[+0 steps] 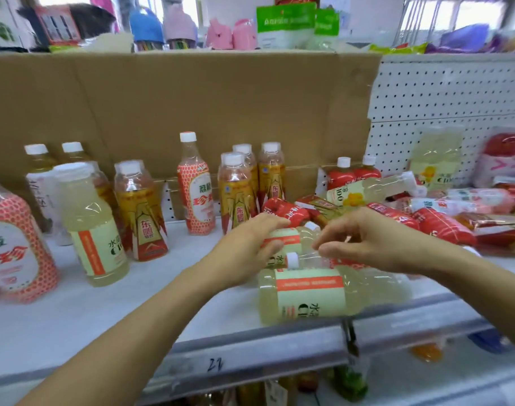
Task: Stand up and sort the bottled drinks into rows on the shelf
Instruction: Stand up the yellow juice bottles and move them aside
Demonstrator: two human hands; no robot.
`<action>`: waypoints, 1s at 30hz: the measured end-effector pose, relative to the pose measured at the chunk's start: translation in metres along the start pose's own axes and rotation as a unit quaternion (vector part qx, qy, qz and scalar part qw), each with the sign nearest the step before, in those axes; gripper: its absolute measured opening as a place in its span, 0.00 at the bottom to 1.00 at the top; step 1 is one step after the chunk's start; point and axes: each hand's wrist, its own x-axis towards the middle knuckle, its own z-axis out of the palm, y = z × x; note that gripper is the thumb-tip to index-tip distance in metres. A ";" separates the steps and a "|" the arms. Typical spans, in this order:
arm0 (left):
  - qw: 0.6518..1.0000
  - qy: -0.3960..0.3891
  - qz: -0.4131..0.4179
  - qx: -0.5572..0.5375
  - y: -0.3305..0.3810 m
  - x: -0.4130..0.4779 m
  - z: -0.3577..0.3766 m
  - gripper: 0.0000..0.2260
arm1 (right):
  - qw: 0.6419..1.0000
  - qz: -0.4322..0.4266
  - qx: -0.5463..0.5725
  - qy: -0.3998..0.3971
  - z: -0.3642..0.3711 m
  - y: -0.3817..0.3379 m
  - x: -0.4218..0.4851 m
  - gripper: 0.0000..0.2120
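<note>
On the white shelf [192,300], several bottles stand upright at the left and middle: a pale yellow drink [92,227], gold-and-red bottles [140,212], a pink honeycomb bottle [195,186]. A heap of fallen bottles [411,212] lies at the right. My left hand [247,247] is wrapped around a lying pale yellow bottle [291,238]. My right hand [370,241] hovers just right of it, fingers pinched near its neck, nothing clearly held. Another pale yellow bottle [318,291] lies on its side at the shelf's front edge, below both hands.
A cardboard sheet [192,106] backs the shelf, with white pegboard [455,92] to its right. A large pink honeycomb bottle [13,247] stands at the far left. The grey shelf rail [250,353] runs along the front, with goods on the shelf below.
</note>
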 end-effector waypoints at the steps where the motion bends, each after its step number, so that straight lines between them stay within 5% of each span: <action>1: 0.999 -0.025 -0.013 0.018 0.000 0.011 0.003 0.19 | 1.000 0.004 0.007 -0.012 -0.002 0.005 -0.009 0.06; 9: 0.975 -0.179 -0.125 0.043 0.013 0.046 -0.003 0.19 | 0.996 0.027 -0.025 -0.079 -0.007 0.041 -0.054 0.25; 14: 0.955 -0.227 -0.187 0.043 0.014 0.037 -0.019 0.18 | 0.994 0.009 -0.081 -0.069 0.000 0.041 -0.058 0.28; 21: 0.947 -0.186 -0.261 0.036 0.001 -0.015 -0.032 0.18 | 0.988 -0.011 -0.144 -0.060 0.005 0.043 -0.058 0.21; 25: 0.935 -0.175 -0.294 0.092 -0.002 -0.044 -0.031 0.24 | 0.996 -0.009 -0.049 -0.071 0.003 0.042 -0.054 0.14; 30: 0.947 -0.088 -0.284 0.125 -0.010 -0.062 -0.027 0.23 | 0.996 -0.008 0.069 0.053 -0.007 0.029 -0.047 0.14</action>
